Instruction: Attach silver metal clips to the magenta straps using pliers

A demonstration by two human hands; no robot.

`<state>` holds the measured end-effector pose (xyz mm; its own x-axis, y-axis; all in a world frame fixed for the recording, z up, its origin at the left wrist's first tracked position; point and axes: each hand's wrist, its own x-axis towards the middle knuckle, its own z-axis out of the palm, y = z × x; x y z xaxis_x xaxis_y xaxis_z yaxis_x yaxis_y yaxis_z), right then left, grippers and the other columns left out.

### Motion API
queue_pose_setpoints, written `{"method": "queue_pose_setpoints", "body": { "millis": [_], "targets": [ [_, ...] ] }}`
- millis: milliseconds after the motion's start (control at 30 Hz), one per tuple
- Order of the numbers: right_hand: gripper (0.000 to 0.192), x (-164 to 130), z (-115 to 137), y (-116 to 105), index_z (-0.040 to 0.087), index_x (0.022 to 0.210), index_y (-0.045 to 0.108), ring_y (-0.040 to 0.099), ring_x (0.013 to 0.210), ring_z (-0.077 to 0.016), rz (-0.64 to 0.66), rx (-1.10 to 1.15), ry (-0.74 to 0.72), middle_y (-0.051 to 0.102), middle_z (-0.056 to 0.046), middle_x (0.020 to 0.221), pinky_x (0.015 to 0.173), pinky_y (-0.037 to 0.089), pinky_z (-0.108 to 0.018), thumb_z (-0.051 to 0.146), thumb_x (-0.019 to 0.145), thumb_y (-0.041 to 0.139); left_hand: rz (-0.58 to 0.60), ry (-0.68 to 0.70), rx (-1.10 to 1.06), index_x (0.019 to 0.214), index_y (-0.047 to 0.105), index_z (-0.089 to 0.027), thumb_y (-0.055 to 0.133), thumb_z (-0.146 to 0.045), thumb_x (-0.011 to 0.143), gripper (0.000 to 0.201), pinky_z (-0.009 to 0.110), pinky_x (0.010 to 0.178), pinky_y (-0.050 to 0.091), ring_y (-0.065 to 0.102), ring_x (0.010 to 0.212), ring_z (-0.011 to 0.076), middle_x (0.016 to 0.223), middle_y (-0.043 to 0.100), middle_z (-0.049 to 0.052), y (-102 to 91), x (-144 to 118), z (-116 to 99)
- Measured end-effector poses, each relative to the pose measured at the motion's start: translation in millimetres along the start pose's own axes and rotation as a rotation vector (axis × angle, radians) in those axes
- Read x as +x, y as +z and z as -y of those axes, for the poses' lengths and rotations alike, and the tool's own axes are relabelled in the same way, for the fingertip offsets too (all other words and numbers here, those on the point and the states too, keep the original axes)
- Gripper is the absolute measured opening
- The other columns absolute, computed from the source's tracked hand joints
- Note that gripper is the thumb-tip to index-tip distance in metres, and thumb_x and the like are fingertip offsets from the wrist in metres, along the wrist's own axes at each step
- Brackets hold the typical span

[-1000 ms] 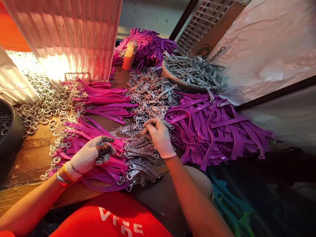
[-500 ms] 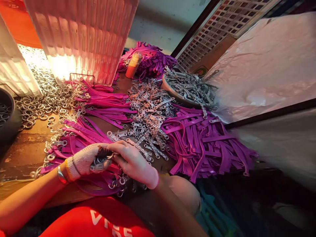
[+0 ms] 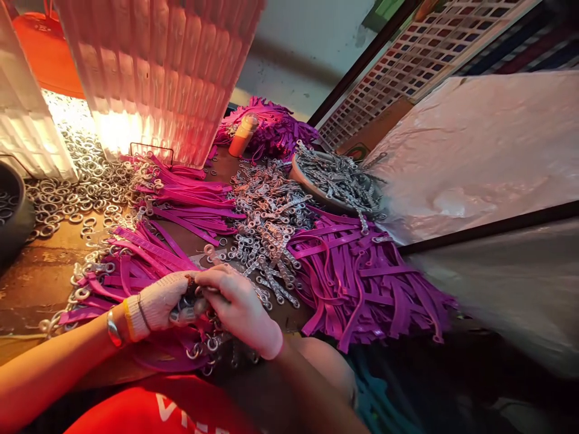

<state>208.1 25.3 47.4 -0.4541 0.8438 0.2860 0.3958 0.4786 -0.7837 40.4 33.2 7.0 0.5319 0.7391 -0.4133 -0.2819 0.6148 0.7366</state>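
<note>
My left hand point(image 3: 165, 301), in a knitted glove with dark-stained fingertips, is closed around what look like grey metal rings point(image 3: 184, 301). Fingers of my right hand point(image 3: 242, 310), in a pale thin glove, pinch together against the left fingertips; the piece between them is too small and covered to make out. Below both hands hang purple straps point(image 3: 158, 352) with metal rings point(image 3: 211, 343) on their ends. More purple straps point(image 3: 154, 247) lie just beyond the left hand. Past the right fingers spreads a heap of short metal links point(image 3: 271, 223).
At left, loose rings point(image 3: 90, 181) spill beside a dark bucket point(image 3: 20, 223). Ribbed translucent panels point(image 3: 158, 72) stand over the lit rings. A bowl point(image 3: 307, 184) of metal links, an orange-capped bottle point(image 3: 243, 135) and a strap pile point(image 3: 366, 277) lie beyond and right. Plastic sheeting point(image 3: 488, 144) hangs at right.
The camera view has tilted and shifted slightly, so the scene sits lower and further left. Both hands stay together in nearly the same grip.
</note>
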Motion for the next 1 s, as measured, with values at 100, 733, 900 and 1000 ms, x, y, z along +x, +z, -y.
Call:
{"method": "queue_pose_setpoints", "body": {
  "millis": [100,733,900,1000],
  "targets": [
    [0.017,3,-2,-10,0.025,0.103,0.070,0.067,0.096,-0.0166,-0.077,0.162,0.256,0.073,0.000,0.101,0.089,0.053,-0.030,0.022,0.089,0.062,-0.011,0.129,0.008,0.090,0.065,-0.015,0.068,-0.042,0.081,0.029,0.021,0.040,0.026,0.037,0.042,0.0075,0.057,0.051,-0.001,8.1,2,-5],
    [0.016,-14,-14,-32,0.023,0.094,0.070,0.063,0.075,-0.0151,-0.332,0.397,0.468,0.070,0.001,0.085,0.068,0.052,-0.026,0.030,0.080,0.065,-0.295,0.555,0.566,0.093,0.070,-0.017,0.064,-0.017,0.077,0.018,0.027,0.071,0.048,0.059,0.078,0.0181,0.087,0.068,0.005,44.8,13,-16],
    [0.022,-11,-21,-44,0.020,0.098,0.064,0.043,0.049,-0.0081,-0.397,0.581,0.577,0.057,0.006,0.068,0.043,0.030,-0.021,0.033,0.079,0.064,-0.239,0.566,0.490,0.095,0.074,-0.017,0.072,-0.016,0.071,0.024,0.024,0.066,0.047,0.057,0.075,0.0168,0.087,0.068,0.006,39.2,11,-28],
    [0.018,-8,-19,-42,0.021,0.096,0.067,0.056,0.066,-0.0114,-0.315,0.444,0.498,0.064,0.003,0.078,0.058,0.043,-0.022,0.030,0.080,0.065,-0.073,0.236,0.146,0.088,0.071,-0.014,0.070,-0.030,0.075,0.021,0.019,0.045,0.033,0.045,0.051,0.0099,0.066,0.060,0.002,33.2,18,-26]
  ]
}}
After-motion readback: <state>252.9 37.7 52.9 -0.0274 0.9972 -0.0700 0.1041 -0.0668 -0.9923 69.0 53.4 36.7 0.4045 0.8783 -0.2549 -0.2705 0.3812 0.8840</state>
